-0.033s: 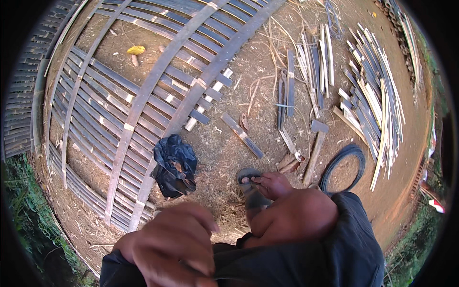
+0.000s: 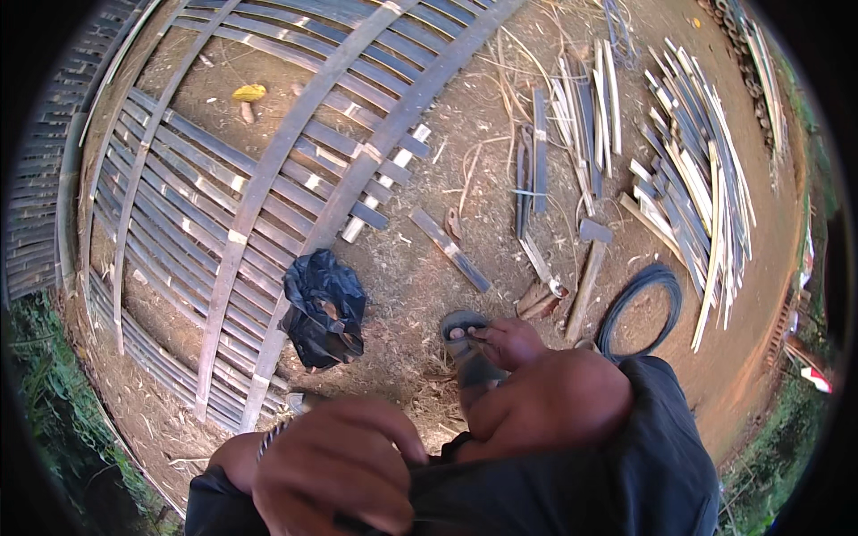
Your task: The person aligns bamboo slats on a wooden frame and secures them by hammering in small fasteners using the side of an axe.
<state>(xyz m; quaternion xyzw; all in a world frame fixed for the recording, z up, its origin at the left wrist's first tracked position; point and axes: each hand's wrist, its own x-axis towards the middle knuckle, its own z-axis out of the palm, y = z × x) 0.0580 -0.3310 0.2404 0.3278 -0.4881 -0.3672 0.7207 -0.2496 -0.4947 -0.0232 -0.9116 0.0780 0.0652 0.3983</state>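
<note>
My left hand (image 2: 335, 469), back upward and thumb toward the right, hovers over my left knee. Motion smears its fingers, so a grip cannot be made out. A striped cord-like strip (image 2: 271, 439) shows at its left edge. Beyond my bent right knee (image 2: 585, 380), my right hand (image 2: 514, 344) is low beside my foot. Its fingers are drawn together and reach to the toes on the dark sandal (image 2: 463, 322); anything small between them is hidden. A crumpled black plastic bag (image 2: 326, 308) lies ahead of my left hand.
A slatted bamboo frame (image 2: 259, 196) spreads over the left side. To the right lie a coil of dark wire (image 2: 639, 313), a hammer (image 2: 590, 268), long-handled cutters (image 2: 525, 183) and a heap of split bamboo strips (image 2: 697, 179). A short slat (image 2: 451, 250) rests mid-ground.
My left hand has shifted slightly right, uncovering the striped strip and a small greyish thing near the frame's end. My right hand stays at the sandal. The bag has not moved.
</note>
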